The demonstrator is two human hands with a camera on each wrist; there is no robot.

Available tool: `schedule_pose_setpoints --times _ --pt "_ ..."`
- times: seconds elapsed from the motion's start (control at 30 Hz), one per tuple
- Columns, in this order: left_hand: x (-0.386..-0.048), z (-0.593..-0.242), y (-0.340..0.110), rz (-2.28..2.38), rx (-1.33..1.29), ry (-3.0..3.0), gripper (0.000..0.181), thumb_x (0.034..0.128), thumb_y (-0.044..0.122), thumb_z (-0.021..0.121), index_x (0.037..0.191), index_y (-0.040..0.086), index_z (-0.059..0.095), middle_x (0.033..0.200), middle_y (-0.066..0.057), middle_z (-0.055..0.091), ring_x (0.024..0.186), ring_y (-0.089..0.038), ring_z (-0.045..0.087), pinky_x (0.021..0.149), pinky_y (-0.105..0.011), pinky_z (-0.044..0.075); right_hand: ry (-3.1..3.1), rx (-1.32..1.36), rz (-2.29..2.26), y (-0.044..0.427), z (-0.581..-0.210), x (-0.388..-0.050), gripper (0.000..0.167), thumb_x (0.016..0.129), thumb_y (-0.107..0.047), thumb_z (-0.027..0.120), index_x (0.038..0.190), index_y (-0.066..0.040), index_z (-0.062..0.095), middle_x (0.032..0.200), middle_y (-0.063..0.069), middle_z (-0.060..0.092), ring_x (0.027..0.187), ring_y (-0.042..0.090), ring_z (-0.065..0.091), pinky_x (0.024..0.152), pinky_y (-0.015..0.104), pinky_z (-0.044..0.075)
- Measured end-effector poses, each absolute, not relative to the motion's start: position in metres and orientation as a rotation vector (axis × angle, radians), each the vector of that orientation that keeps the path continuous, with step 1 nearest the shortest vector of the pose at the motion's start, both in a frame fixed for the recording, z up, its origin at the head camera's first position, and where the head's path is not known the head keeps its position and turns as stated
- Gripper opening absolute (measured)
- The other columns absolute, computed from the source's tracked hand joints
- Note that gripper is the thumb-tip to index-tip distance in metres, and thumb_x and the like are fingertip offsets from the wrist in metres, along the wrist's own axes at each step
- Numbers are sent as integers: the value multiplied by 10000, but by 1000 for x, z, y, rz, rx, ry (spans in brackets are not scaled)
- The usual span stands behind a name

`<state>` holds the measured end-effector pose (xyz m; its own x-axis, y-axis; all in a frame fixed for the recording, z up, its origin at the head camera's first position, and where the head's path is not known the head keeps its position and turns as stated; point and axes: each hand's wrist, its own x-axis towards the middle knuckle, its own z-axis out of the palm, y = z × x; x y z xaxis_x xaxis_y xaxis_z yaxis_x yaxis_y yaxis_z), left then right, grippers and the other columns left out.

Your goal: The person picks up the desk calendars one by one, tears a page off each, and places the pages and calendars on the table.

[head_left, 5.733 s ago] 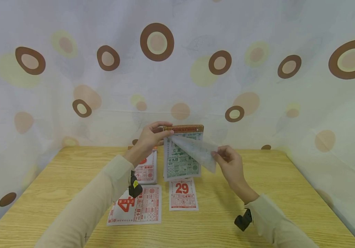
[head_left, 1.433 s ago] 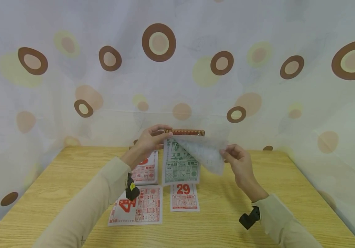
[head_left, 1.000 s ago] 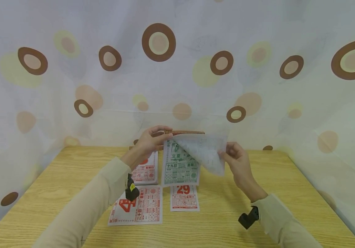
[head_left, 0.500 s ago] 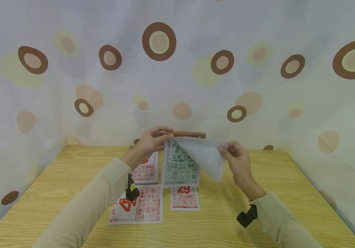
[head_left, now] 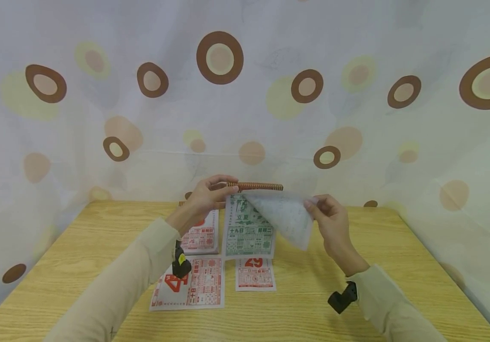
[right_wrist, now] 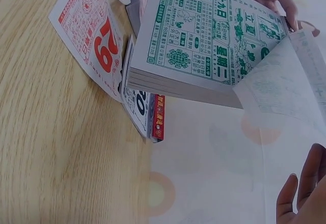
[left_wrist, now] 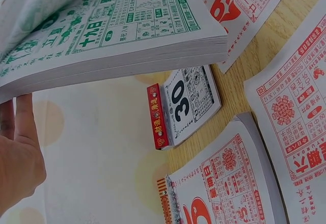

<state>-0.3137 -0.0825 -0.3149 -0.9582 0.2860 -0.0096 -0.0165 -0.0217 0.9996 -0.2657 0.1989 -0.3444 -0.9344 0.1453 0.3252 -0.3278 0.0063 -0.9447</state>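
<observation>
In the head view a thick tear-off calendar point(head_left: 249, 230) with green print hangs above the table. My left hand point(head_left: 202, 197) grips its upper left corner by the striped binding strip point(head_left: 255, 185). My right hand point(head_left: 332, 221) pinches the edge of its thin top page point(head_left: 287, 216), which is pulled diagonally across to the right, its back showing. The page beneath is bared at the left. In the left wrist view the left hand point(left_wrist: 20, 158) supports the block from behind. Whether the lifted page is still attached along the top is hard to tell.
On the wooden table point(head_left: 304, 304) lie a loose red "4" sheet point(head_left: 189, 282) and a red "29" sheet point(head_left: 254, 275), partly covered. Behind stands a red-printed calendar point(head_left: 202, 232). A smaller "30" calendar point(left_wrist: 186, 104) shows in the left wrist view. A patterned curtain point(head_left: 245, 118) encloses the table.
Since the earliest frame the calendar has come lower and tilted, covering more of the "29" sheet. The right hand has drawn the page further right. Over the last second the hands shift only slightly.
</observation>
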Motion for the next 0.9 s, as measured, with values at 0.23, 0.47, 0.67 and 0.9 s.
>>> schedule_pose_setpoints --times 0.23,0.47,0.67,0.9 --pt "-313 -315 -83 2085 295 2044 340 846 208 655 1171 144 579 1274 -52 507 1082 -237 578 909 -365 500 -1939 175 1997 199 -344 -266 45 850 -43 620 828 -77 601 684 -81 555 607 41 502 548 142 452" --pt "-316 -316 -90 2114 267 2053 335 853 186 644 1174 130 569 1179 -88 572 951 -188 625 827 -340 528 -1929 29 1995 209 -345 -269 94 835 -120 655 863 -55 593 682 -77 562 624 47 537 579 156 487" --pt "-316 -316 -93 2088 288 2055 398 841 222 660 1210 127 548 1175 -82 581 974 -196 624 897 -405 495 -1909 -18 2006 212 -345 -271 136 822 -142 673 878 -43 599 678 -74 574 622 52 553 585 170 499" --pt "-316 -317 -95 2089 279 2071 350 856 206 640 1187 130 556 1181 -98 578 985 -202 621 853 -351 524 -1840 -17 2008 214 -345 -272 121 822 -110 664 865 -12 607 664 -62 582 595 53 539 548 166 490"
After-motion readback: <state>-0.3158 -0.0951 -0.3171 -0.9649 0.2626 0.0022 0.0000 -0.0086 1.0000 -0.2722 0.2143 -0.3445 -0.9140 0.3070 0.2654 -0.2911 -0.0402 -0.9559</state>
